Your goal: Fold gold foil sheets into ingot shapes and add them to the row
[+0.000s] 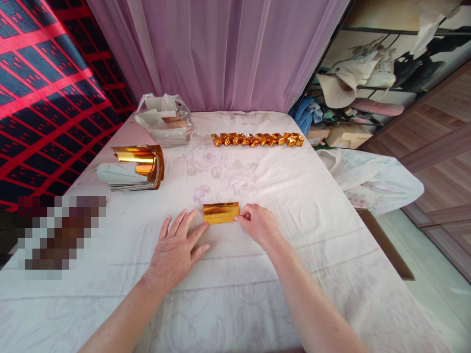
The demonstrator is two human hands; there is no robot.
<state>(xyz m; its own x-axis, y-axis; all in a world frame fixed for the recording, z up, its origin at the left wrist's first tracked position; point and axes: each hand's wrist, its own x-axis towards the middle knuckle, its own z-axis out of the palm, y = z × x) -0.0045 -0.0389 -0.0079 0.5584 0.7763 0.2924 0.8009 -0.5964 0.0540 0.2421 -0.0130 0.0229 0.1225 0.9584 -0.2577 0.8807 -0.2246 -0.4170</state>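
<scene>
left hand (175, 250) flat and open beside folded gold paper (221, 213); right hand (257, 224) pinching its end

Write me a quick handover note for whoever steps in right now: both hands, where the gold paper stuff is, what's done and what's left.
Left hand: flat on the tablecloth, fingers spread, fingertips at the left end of the folded gold sheet.
Right hand: pinching that sheet's right end.
Done: a row of folded gold pieces lies at the far side.
Left: a stack of gold sheets at far left, and a plastic bag with more behind it.
</scene>
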